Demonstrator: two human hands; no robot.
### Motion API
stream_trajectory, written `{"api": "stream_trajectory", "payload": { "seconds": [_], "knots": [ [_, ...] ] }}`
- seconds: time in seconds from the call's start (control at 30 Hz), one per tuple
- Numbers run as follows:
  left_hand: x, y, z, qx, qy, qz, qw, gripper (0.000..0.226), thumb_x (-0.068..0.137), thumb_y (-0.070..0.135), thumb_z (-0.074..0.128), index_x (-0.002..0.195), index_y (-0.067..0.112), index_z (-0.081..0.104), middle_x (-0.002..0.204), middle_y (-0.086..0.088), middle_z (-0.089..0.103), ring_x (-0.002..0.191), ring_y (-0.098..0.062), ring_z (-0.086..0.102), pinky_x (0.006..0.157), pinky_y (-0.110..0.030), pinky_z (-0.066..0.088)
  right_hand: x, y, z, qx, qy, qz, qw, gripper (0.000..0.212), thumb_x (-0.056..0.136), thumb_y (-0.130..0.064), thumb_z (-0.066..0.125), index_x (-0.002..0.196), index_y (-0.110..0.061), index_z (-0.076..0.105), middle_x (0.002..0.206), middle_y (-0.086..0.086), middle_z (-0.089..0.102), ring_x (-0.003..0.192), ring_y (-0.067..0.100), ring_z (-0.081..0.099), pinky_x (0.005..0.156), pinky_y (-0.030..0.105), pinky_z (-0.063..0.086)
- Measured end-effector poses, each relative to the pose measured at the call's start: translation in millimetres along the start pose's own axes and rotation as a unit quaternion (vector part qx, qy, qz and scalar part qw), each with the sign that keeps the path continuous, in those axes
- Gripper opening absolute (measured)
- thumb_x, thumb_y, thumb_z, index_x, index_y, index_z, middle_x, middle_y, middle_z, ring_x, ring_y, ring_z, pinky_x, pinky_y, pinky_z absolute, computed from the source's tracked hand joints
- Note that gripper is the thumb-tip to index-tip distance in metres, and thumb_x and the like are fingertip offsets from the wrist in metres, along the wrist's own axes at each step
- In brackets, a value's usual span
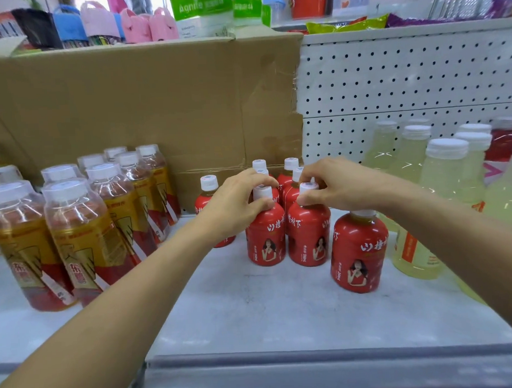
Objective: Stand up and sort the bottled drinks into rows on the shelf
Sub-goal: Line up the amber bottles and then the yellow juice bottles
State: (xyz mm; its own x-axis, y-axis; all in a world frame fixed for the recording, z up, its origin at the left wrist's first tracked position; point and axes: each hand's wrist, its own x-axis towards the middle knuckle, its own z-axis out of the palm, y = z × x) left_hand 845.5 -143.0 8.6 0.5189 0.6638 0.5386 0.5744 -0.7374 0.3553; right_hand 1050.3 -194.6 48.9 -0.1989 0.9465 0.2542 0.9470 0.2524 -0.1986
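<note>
Small red-labelled bottles with white caps stand in two rows mid-shelf. My left hand grips the neck of the front bottle of the left row. My right hand grips the cap and neck of the front bottle of the right row. A third red bottle stands alone to the right, under my right forearm, its cap partly hidden. Another red bottle stands behind my left hand, mostly covered. More red bottles line up behind the two held ones.
Tall gold-and-red tea bottles stand in rows at the left. Pale yellow drink bottles crowd the right. A cardboard sheet and white pegboard back the shelf. The shelf's grey front rail runs below.
</note>
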Motion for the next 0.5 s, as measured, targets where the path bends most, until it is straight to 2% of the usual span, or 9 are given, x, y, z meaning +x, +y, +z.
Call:
{"api": "stream_trajectory", "payload": {
  "seconds": [0.1,0.17,0.23,0.3,0.37,0.4,0.5],
  "knots": [
    [-3.6,-2.6,-5.5,0.001,0.027,0.004,1.000,0.039,0.090,0.025,0.072,0.128,0.019,0.064,0.105,0.014,0.056,0.099,-0.003,0.054,0.090,-0.023,0.041,-4.5,3.8,-3.6,0.005,-0.002,0.025,1.000,0.039,0.093,-0.046,0.060,0.124,-0.023,0.060,0.089,-0.013,0.054,0.081,0.006,0.053,0.073,0.031,0.042],
    [-7.6,-11.1,-15.2,-0.005,0.128,-0.014,0.992,0.041,0.093,0.030,0.068,0.132,0.019,0.060,0.124,0.002,0.057,0.119,-0.014,0.050,0.100,-0.025,0.038,-13.5,9.2,-6.0,0.045,0.026,0.050,0.997,0.043,0.094,-0.050,0.057,0.129,-0.027,0.056,0.094,-0.011,0.060,0.086,0.010,0.058,0.079,0.033,0.047],
    [-8.8,-25.7,-25.2,-0.029,0.209,-0.096,0.973,0.047,0.096,0.039,0.061,0.139,0.021,0.053,0.137,-0.001,0.050,0.130,-0.016,0.044,0.110,-0.033,0.036,-24.6,14.5,-4.1,0.123,0.082,0.068,0.987,0.035,0.094,-0.049,0.057,0.122,-0.028,0.060,0.097,-0.005,0.065,0.088,0.012,0.061,0.077,0.032,0.050],
    [-7.0,-44.0,-27.9,-0.074,0.171,-0.212,0.959,0.063,0.095,0.051,0.057,0.148,0.021,0.041,0.149,-0.003,0.042,0.137,-0.019,0.040,0.113,-0.039,0.036,-33.2,17.4,2.8,0.204,0.130,0.070,0.968,0.023,0.094,-0.044,0.060,0.108,-0.027,0.067,0.095,-0.004,0.068,0.087,0.011,0.063,0.071,0.027,0.048],
    [-7.2,-57.2,-21.6,-0.145,0.102,-0.278,0.944,0.074,0.090,0.059,0.061,0.148,0.019,0.039,0.150,-0.004,0.046,0.134,-0.021,0.047,0.110,-0.040,0.040,-40.6,18.4,12.6,0.287,0.156,0.077,0.942,0.017,0.093,-0.040,0.061,0.101,-0.026,0.070,0.094,-0.005,0.071,0.087,0.010,0.066,0.074,0.027,0.050],
    [-7.7,-62.9,-17.1,-0.174,0.093,-0.284,0.938,0.069,0.088,0.056,0.065,0.143,0.018,0.046,0.142,-0.004,0.054,0.127,-0.020,0.054,0.104,-0.037,0.045,-45.0,18.7,18.3,0.327,0.164,0.084,0.927,0.015,0.093,-0.039,0.062,0.099,-0.027,0.069,0.094,-0.005,0.072,0.086,0.009,0.068,0.075,0.028,0.051],
    [-12.5,-69.9,-10.7,-0.205,0.135,-0.260,0.934,0.030,0.091,0.030,0.070,0.117,0.019,0.060,0.113,0.000,0.067,0.103,-0.013,0.064,0.079,-0.022,0.050,-60.2,25.1,38.9,0.393,0.188,0.104,0.894,0.013,0.087,-0.040,0.069,0.096,-0.030,0.068,0.092,-0.007,0.072,0.081,0.006,0.069,0.073,0.028,0.051]
  ]
}}
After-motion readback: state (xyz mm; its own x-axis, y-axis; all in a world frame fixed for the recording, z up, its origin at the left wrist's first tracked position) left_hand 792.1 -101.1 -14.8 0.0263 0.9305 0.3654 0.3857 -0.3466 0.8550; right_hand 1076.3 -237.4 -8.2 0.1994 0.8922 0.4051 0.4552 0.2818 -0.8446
